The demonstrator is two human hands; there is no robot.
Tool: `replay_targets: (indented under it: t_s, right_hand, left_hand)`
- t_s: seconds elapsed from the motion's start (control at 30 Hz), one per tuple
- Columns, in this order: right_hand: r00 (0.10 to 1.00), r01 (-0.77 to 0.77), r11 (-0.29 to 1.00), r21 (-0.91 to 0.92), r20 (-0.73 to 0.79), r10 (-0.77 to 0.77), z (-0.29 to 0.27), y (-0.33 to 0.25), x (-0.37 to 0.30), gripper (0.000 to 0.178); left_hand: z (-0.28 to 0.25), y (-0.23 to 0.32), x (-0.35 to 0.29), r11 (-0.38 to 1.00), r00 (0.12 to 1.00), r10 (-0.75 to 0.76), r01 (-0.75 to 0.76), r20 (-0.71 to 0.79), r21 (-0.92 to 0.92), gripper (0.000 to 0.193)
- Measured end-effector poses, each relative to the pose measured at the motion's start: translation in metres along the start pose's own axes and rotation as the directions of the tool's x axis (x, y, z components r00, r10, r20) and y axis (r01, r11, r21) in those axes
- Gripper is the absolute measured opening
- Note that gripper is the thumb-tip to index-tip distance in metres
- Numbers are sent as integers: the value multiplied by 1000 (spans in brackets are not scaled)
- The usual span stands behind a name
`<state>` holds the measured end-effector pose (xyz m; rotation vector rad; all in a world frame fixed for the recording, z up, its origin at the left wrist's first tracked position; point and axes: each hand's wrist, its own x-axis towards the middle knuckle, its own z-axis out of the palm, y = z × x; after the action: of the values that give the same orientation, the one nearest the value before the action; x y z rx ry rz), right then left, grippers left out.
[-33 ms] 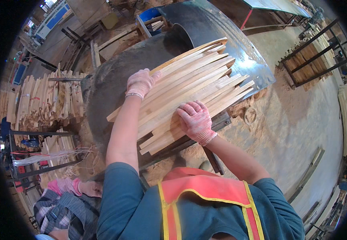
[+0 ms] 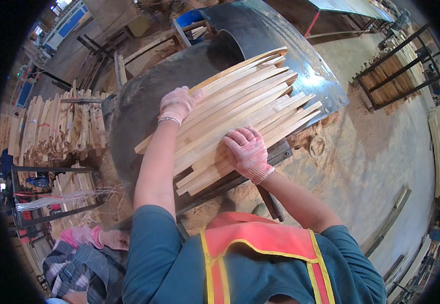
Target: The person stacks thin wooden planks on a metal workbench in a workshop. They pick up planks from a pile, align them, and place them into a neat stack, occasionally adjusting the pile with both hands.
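Note:
Several long pale wooden strips (image 2: pixel 240 107) lie side by side on a dark metal table (image 2: pixel 139 106), their ends uneven at both sides. My left hand (image 2: pixel 179 104), in a pinkish-white knit glove, is closed on the far edge of the strips, near their left part. My right hand (image 2: pixel 247 152), in a similar glove stained red, has its fingers curled on top of the strips along the near edge. The undersides of the strips and parts of my fingers are hidden.
Stacked wood strips (image 2: pixel 60 121) fill a rack at left. A person in a plaid garment (image 2: pixel 83 266) is at lower left. A blue bin (image 2: pixel 189 19) stands beyond the table. A metal rack with wood (image 2: pixel 392 81) is at right. A loose board (image 2: pixel 389 220) lies on the floor.

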<state>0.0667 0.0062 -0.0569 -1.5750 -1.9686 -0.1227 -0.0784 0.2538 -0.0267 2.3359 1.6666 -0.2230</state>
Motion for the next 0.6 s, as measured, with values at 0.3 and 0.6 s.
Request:
replay_targets:
  t_s: [0.3,0.6]
  right_hand:
    - [1000,5,1000,16,-15,-5,3,4,1,37]
    - [999,25,1000,18,-25,-24,10,7,-3,35]
  left_hand:
    - [-1,4,9,1000,1000,12,-12,5,4,72]
    - [4,4,11,998,1000,-19,19,-9,62,82]
